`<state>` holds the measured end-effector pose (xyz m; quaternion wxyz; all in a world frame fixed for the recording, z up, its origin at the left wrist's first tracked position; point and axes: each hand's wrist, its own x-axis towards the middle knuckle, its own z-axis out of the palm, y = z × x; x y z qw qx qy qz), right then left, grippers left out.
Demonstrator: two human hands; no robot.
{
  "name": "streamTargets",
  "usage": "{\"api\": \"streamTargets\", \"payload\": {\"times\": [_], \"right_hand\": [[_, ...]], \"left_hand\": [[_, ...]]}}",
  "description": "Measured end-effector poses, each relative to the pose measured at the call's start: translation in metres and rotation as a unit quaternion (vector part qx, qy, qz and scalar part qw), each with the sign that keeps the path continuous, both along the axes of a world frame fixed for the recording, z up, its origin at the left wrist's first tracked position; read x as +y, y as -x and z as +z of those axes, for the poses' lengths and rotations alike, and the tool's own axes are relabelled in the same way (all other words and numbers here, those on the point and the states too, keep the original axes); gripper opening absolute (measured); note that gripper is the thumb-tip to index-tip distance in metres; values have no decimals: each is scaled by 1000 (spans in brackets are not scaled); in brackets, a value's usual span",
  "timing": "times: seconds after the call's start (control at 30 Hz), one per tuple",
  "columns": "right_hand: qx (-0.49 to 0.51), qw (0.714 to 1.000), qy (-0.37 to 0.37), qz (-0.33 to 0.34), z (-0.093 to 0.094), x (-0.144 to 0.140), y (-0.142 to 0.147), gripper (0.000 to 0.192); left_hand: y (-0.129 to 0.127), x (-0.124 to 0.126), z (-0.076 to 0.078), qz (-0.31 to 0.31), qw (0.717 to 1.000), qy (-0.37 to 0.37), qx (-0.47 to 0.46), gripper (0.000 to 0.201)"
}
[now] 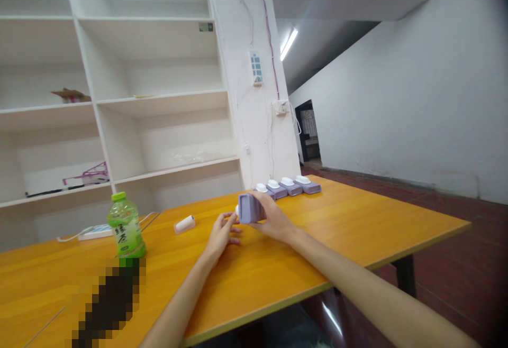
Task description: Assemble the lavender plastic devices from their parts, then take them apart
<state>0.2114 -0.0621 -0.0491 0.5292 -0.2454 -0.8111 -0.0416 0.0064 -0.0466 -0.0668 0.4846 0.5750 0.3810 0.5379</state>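
Observation:
My right hand (273, 220) grips a small purple box-like device (251, 208), tipped on its side just above the orange table (357, 221). My left hand (221, 234) rests on the table beside it, fingers touching the device's white end. Behind them, several matching purple devices with white tops (289, 186) stand in a row near the far table edge. A small white and pink part (184, 224) lies on the table to the left.
A green drink bottle (126, 231) stands at the left, with a blurred dark patch in front of it. A white power strip (95, 231) lies near the table's far edge. White shelving (159, 99) fills the wall behind; the table's right edge drops to a dark red floor.

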Motion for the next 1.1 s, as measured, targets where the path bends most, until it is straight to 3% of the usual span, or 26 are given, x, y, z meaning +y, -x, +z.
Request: {"api": "streamTargets", "payload": {"times": [0.17,0.4,0.8,0.93,1.1], "right_hand": [[-53,998,-13,-5,0,-2,1,82],[-62,997,-23,-30,-1,2,-5,83],[-66,997,-20,-32,-1,8,-14,88],[-80,997,-3,-22,-7,10,-9,90],[-47,999,13,-16,-13,16,-1,83]], "left_hand": [[2,3,-2,-13,1000,4,-3,45],[3,9,1,-37,998,42,-11,61],[7,15,-3,-10,999,38,22,68],[6,15,-8,13,997,2,75,60],[6,8,-12,29,972,-111,204,39]]}}
